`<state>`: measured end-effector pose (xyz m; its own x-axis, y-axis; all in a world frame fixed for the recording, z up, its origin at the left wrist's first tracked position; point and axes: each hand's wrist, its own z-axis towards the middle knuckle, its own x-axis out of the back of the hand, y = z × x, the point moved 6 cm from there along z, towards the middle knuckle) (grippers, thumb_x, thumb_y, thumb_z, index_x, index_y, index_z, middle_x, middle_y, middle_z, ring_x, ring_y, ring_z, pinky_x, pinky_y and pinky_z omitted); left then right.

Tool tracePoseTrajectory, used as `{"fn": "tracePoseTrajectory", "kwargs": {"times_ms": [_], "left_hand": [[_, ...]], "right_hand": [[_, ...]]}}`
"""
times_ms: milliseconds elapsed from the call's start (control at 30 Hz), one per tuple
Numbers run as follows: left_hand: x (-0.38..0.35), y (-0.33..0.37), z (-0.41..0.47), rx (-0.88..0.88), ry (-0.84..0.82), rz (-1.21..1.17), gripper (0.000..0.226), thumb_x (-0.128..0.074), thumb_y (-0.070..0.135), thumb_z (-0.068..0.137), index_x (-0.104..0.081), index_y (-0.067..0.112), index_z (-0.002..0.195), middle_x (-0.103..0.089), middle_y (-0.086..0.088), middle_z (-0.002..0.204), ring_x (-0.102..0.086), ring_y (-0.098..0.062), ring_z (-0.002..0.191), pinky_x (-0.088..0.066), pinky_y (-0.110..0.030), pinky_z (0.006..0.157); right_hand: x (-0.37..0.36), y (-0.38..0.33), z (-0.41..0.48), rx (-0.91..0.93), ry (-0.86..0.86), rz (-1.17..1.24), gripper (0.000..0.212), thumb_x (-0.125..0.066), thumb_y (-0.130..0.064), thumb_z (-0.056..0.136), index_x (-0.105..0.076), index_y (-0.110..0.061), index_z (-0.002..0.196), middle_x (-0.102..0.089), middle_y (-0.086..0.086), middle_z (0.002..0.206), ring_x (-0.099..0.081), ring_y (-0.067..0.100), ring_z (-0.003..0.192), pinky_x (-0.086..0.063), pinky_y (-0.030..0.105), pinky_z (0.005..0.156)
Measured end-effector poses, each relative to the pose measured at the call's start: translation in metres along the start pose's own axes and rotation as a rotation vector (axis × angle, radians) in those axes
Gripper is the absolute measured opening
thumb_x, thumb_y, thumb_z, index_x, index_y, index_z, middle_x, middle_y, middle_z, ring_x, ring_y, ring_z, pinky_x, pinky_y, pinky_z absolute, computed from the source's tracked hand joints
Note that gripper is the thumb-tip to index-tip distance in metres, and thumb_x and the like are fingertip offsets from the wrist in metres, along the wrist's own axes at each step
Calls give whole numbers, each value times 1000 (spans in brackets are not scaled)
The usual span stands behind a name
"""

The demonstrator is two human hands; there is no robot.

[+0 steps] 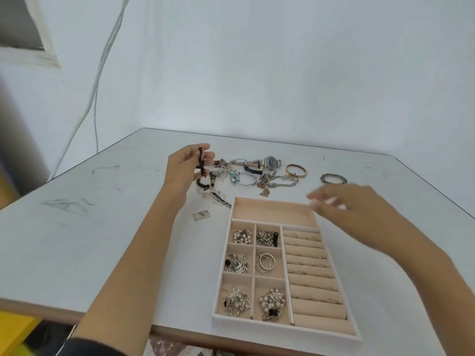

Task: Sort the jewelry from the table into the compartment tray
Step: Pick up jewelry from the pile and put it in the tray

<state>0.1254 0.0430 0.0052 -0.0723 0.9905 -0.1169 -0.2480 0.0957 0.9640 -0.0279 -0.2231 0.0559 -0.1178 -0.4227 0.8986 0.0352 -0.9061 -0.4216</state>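
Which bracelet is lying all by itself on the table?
The dark beaded bracelet, farthest right on the table. Bare table surrounds it, while the gold bangle, chains and watches crowd together to its left.

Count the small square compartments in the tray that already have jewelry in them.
6: every one, in a block two wide and three deep on the tray's left side: far-left, far-right, middle-left, middle-right, near-left, near-right. None looks hidden.
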Motion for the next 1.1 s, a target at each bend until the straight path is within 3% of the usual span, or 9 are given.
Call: {"fn": "tracePoseTrajectory", "kwargs": {"times_ms": [200,300,433,533,600,700,800,933,1100], "left_hand": [[11,-8,0,92,90,-62,30,-38,-3,98,-64,2,112,-58,-3,79,-57,-12,66,-59,-29,71],[16,-11,-1,130,120,-82,33,-34,-4,99,-65,3,110,-56,-4,81,-55,-13,66,-59,-24,64],[19,-15,-2,213,130,-111,36,-32,-5,95,-65,3,107,-57,-4,79,-49,-12,61,-49,-18,50],[20,-18,-2,258,129,-119,33,-37,1,93,-68,4,104,-59,-4,79,-47,-12,59,-43,-20,51],[19,-18,-3,274,103,-131,28,-43,9,91,-68,4,103,-60,-3,81,-47,-12,61,-42,-20,54],[15,-16,-4,276,69,-120,22,-55,14,86,-68,4,101,-59,-3,81,-45,-12,60,-39,-22,57],[14,-14,-4,261,78,-74,20,-58,5,83,-69,4,100,-54,-3,78,-43,-12,60,-37,-21,54],[18,-17,-3,257,104,-68,20,-51,4,89,-67,4,102,-59,-4,84,-48,-11,64,-38,-20,53],[20,-17,-3,211,87,37,22,-48,9,95,-65,11,109,-63,3,85,-55,-9,74,-42,-20,63]], "right_hand": [[-37,-85,89,236,-132,73,16,-67,-26,84,-74,-18,96,-71,-2,101,-65,16,94,-52,37,87],[-65,-102,121,246,-185,49,15,-70,-18,83,-75,-11,95,-72,3,101,-64,17,93,-53,32,81],[-108,-110,146,224,-250,-103,27,-73,-23,81,-71,-4,100,-71,10,105,-66,25,99,-53,40,87],[-125,-111,153,206,-236,-206,30,-73,-37,79,-60,-11,77,-60,3,77,-58,21,73,-46,31,68],[-127,-112,156,188,-198,-223,30,-75,-39,76,-62,-13,82,-61,1,81,-59,21,77,-49,31,72],[-128,-115,157,173,-175,-216,23,-77,-30,75,-64,-13,84,-65,2,90,-61,22,84,-48,30,71],[-129,-115,157,169,-162,-239,31,-75,-22,75,-47,-16,65,-54,0,77,-54,22,75,-43,28,66],[-135,-117,154,214,-219,-218,38,-65,-13,83,-36,-15,59,-43,0,64,-45,20,63,-39,27,60],[-115,-115,144,264,-202,-22,15,-55,0,88,-66,-2,78,-66,8,69,-59,19,55,-56,28,59]]}}
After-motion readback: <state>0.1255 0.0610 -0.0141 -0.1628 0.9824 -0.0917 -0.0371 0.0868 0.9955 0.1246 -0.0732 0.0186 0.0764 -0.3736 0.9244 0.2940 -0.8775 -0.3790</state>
